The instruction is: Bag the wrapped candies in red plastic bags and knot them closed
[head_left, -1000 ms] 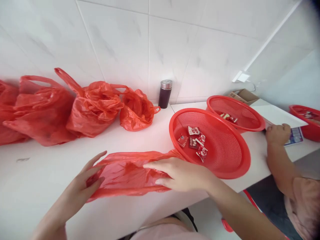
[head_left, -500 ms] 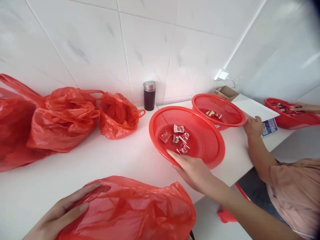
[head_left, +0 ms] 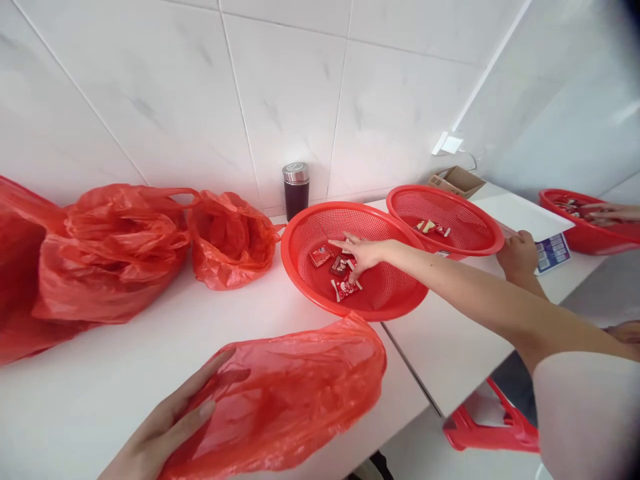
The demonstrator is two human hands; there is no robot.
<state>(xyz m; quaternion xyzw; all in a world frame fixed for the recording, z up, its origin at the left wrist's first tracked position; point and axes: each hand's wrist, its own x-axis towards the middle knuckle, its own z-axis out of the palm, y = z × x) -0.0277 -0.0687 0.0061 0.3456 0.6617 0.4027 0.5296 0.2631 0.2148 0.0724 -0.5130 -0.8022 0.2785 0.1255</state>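
Note:
My left hand (head_left: 175, 417) holds the rim of a red plastic bag (head_left: 295, 393), with its fingers partly inside the wide-open mouth. The bag lies on the white table (head_left: 240, 310), its mouth facing up. My right hand (head_left: 363, 255) reaches into a red mesh basket (head_left: 400, 293), fingers apart over several small wrapped snacks. A red packet (head_left: 320, 255) lies left of the fingers. Below the thumb is a red-and-white wrapped snack (head_left: 345, 289), and a dark brown packet (head_left: 339, 266) sits between them. My right fingers partly hide the snacks.
Full red bags (head_left: 110, 253) and a smaller red bag (head_left: 233, 240) stand left. A dark tumbler (head_left: 297, 193) is by the wall. Behind is a second basket (head_left: 470, 230); a third basket (head_left: 575, 233) has another person's hand (head_left: 613, 212) in it. A co-worker's hand (head_left: 519, 255) rests nearby.
My right hand left the bag, touched the near basket's rim and is now inside the basket. My left hand kept the bag, whose mouth is wider. The view has shifted right.

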